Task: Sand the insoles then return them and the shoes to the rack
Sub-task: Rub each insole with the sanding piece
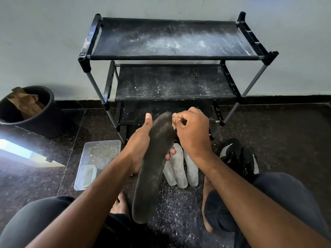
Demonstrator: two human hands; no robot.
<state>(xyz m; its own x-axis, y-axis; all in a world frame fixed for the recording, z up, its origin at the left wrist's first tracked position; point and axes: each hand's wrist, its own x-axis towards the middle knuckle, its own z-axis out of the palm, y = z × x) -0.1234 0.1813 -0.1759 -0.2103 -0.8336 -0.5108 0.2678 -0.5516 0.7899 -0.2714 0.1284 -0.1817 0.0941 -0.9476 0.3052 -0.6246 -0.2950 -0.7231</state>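
I see the left hand (141, 140) gripping a dark insole (154, 167); the right hand (192, 133) pinches sandpaper (174, 122) against its far edge. Three pale insoles (179, 169) lie near the rack (172, 58).

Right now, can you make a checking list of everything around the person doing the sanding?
Surface: dark speckled floor, pale dust scattered between the person's legs.
Job's things: dark insole held up; three pale insoles lying side by side on the floor behind it; black shoes to their right; black rack with all shelves bare but dusty.
Clutter: clear plastic tray holding a smaller tub; black bin with brown paper inside.
Grips: left hand grips the dark insole; right hand pinches a small sandpaper piece against the insole's toe edge.
Cables: nothing seen.
Surroundings: pale wall behind the rack; bright light patch at left.
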